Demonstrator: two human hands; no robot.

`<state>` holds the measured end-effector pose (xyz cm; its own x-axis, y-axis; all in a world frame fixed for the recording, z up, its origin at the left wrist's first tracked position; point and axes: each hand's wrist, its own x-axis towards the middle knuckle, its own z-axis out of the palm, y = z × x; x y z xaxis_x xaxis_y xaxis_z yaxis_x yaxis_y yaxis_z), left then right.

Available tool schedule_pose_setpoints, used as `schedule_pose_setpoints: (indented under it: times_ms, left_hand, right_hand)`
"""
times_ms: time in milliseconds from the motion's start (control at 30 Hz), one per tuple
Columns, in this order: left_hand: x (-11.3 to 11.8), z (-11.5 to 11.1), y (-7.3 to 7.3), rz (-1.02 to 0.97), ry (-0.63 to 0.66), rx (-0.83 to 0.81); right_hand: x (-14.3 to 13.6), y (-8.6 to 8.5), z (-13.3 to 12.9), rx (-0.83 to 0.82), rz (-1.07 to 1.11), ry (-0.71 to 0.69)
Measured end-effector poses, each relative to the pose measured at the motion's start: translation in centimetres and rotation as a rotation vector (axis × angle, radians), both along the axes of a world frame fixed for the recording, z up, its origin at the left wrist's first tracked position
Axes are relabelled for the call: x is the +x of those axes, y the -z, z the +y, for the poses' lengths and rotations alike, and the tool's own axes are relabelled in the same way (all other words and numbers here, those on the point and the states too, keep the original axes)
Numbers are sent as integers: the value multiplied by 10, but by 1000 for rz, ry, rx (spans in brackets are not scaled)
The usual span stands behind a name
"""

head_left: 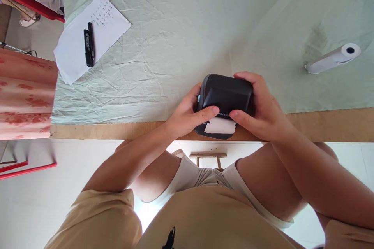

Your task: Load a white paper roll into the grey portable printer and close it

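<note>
Between my two hands is a small black label printer (226, 93), close to the table's front edge. A torn-ended strip of white paper (220, 126) sticks out of its near side. My left hand (189, 113) wraps round the left side, thumb on the top face near some partly covered lettering. My right hand (263, 109) grips the right side, with its thumb on the front edge and a finger along the far right corner. A small light-blue button (199, 98) shows by my left fingers. The printer's underside and most fingertips are hidden.
A roll of white paper (330, 60) lies on the pale green tablecloth (163, 39) at the right. Two black markers (89, 44) rest on written paper sheets (109, 27) at the left. Beyond the left edge are a pink floral cloth (26, 93) and red metal legs (29, 170).
</note>
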<state>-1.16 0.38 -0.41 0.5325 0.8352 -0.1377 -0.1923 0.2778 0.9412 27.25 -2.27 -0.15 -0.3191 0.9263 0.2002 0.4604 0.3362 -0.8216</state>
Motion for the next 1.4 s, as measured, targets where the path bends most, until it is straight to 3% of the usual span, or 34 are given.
schedule_pose_setpoints:
  times_ms: [267,467,633,900,1033,1233,1400]
  left_hand:
    - [-3,2,5,-27,28,35]
    - [12,-2,-7,-130,-59,46]
    - [19,0,-12,-132,-123,-83]
    - [22,0,-22,-55,-168,-93]
    - [22,0,-20,-57,-185,-126]
    - [18,0,-18,-113,-106,-101]
    - [14,0,-22,-62,-101,-136]
  right_hand:
    - [-2,-6,0,-43,-8,16]
    - [-15,5,-2,98,161,68]
    - [-16,16,-4,137,97,110]
    - [-15,16,-5,124,87,76]
    - [-10,7,-4,177,49,63]
    - [-8,-20,-6,491,-51,230]
    - [-25,-41,-16,368,197,296]
